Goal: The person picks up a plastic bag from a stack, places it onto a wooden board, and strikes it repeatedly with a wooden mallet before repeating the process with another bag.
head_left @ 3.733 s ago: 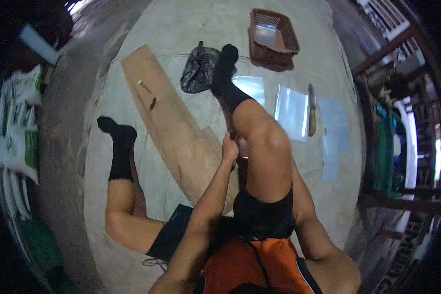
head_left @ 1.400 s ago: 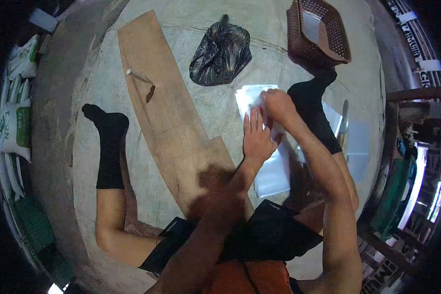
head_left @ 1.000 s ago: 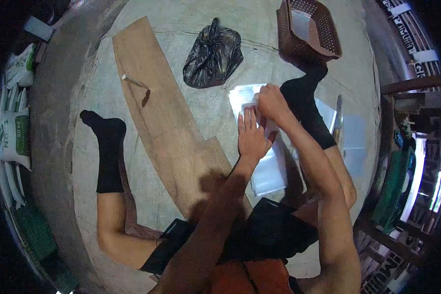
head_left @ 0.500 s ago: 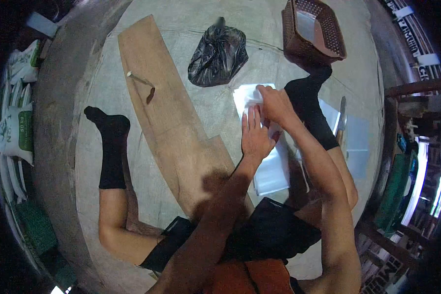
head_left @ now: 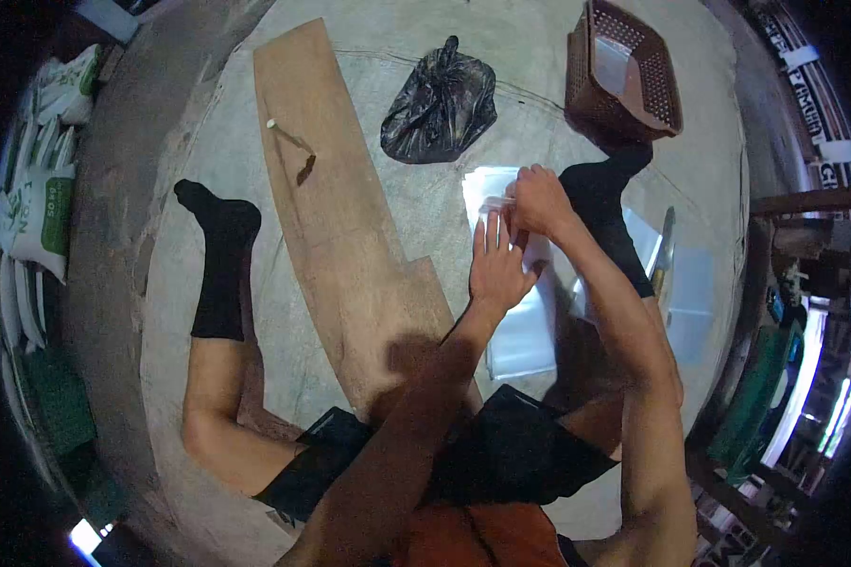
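Head view shows the left hand [head_left: 497, 269] pressed flat, fingers spread, on a stack of clear plastic sheets [head_left: 520, 312] on the concrete floor [head_left: 369, 57], while the right hand [head_left: 537, 200] pinches the top sheet's far edge. Lifting too quickly could drag several slick sheets together or tear the one being raised.

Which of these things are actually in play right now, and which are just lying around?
In play: left hand flat on the clear plastic sheets; right hand pinching a sheet's top edge.

Lying about: wooden board, black bag, brown basket, knife, sacks.
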The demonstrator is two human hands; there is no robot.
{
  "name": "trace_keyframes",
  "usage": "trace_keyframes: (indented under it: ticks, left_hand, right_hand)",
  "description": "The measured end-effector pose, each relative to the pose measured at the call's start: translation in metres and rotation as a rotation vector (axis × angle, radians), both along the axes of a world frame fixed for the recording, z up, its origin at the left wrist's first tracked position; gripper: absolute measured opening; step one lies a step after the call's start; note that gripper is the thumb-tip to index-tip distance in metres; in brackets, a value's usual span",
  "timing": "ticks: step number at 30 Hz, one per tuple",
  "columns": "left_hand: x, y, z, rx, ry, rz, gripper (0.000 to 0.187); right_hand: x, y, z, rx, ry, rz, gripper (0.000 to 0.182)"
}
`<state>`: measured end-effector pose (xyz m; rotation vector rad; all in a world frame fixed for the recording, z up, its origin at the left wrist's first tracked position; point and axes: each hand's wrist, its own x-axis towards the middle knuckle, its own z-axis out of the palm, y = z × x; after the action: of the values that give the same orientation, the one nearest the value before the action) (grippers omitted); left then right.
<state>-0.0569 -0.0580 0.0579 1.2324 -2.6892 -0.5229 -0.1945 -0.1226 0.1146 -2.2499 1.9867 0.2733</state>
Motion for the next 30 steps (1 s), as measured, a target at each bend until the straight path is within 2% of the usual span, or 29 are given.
trace_keyframes:
  ticks: [2, 4, 6, 7, 9, 12, 16, 18, 22, 24, 28, 30]
  left_hand:
    - [-0.001, 0.001, -0.006, -0.038, 0.073, 0.022, 0.072]
    - [-0.001, 0.002, -0.011, -0.075, 0.143, 0.042, 0.071]
    - [-0.001, 0.002, -0.011, -0.101, 0.181, 0.037, 0.07]
    - [0.0, 0.002, -0.011, -0.101, 0.176, 0.04, 0.07]
    - [0.0, 0.002, -0.008, -0.069, 0.134, 0.019, 0.07]
    - [-0.002, 0.002, -0.015, -0.121, 0.272, 0.04, 0.07]
    - [-0.003, 0.002, -0.013, -0.037, 0.152, 0.029, 0.069]
    - [-0.002, 0.003, -0.013, -0.067, 0.138, 0.044, 0.069]
    - [-0.003, 0.005, -0.011, -0.103, 0.172, 0.063, 0.067]
    - [-0.004, 0.005, -0.013, -0.06, 0.241, 0.075, 0.067]
    - [0.011, 0.006, -0.006, -0.08, 0.176, 0.051, 0.07]
    - [0.032, 0.01, -0.016, 0.026, 0.657, 0.223, 0.077]
  right_hand:
    - [-0.016, -0.001, -0.032, -0.074, -0.094, 0.023, 0.025]
    - [-0.018, 0.0, -0.038, -0.143, -0.191, 0.045, 0.025]
    - [-0.007, 0.006, -0.024, 0.006, -0.177, -0.158, 0.021]
    - [-0.005, 0.004, -0.02, 0.006, -0.182, -0.155, 0.021]
    - [-0.002, 0.003, -0.013, 0.071, -0.1, -0.171, 0.031]
    - [0.0, 0.006, 0.0, 0.013, -0.08, -0.102, 0.029]
    - [-0.008, 0.013, -0.025, -0.172, 0.079, 0.04, 0.024]
    - [-0.002, 0.015, -0.019, -0.057, -0.12, -0.14, 0.017]
    - [0.003, 0.015, -0.012, 0.015, -0.129, -0.193, 0.028]
    - [0.005, 0.018, -0.014, -0.063, 0.022, -0.059, 0.013]
    - [0.001, 0.019, -0.007, -0.064, 0.088, -0.018, 0.014]
    - [-0.002, 0.023, 0.004, -0.048, 0.079, 0.023, 0.016]
